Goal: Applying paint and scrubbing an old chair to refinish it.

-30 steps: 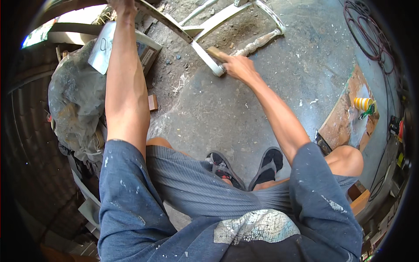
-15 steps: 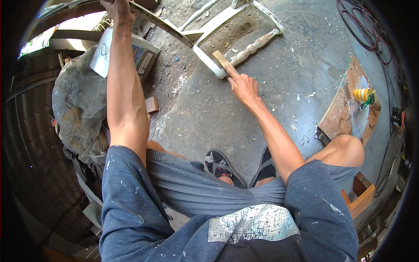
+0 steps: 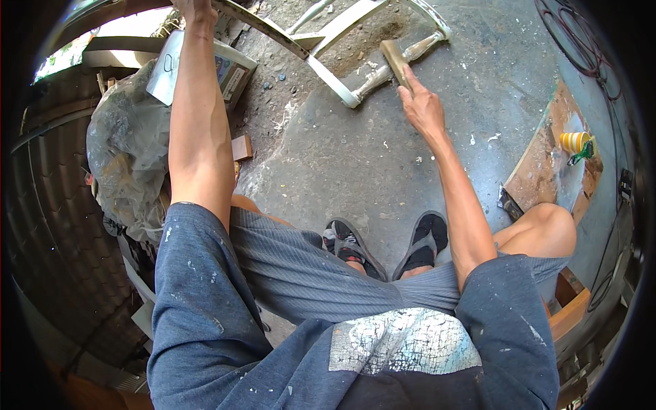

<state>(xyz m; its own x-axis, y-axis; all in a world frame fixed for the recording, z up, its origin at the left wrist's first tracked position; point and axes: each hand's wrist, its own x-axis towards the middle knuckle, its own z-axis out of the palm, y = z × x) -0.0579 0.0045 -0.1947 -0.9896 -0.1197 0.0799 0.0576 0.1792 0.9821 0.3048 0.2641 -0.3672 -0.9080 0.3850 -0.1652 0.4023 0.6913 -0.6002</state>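
My left hand (image 3: 197, 14) reaches to the top edge, gripping the upper end of a long, worn rail of a white, paint-scuffed chair frame (image 3: 345, 27); its fingertips are mostly cut off. My right hand (image 3: 421, 106) holds a tan, oblong block (image 3: 394, 58), perhaps a wooden sanding block, with its index finger stretched along it. The block lies across the turned rail (image 3: 376, 78) at the near side of the frame, where the paint is worn. The chair frame lies tilted on the dusty concrete floor.
At left stand a box (image 3: 232, 78) with a metal sheet (image 3: 158, 75), and plastic-covered items (image 3: 126, 143). A small wood block (image 3: 241, 147) lies nearby. At right are coiled hoses (image 3: 574, 34), a stained board (image 3: 526, 178) with a striped cup (image 3: 572, 142), and a wooden stool (image 3: 570, 314).
My right hand and the block have moved rightward along the turned rail. My left hand stays on the frame, which has shifted slightly in view.
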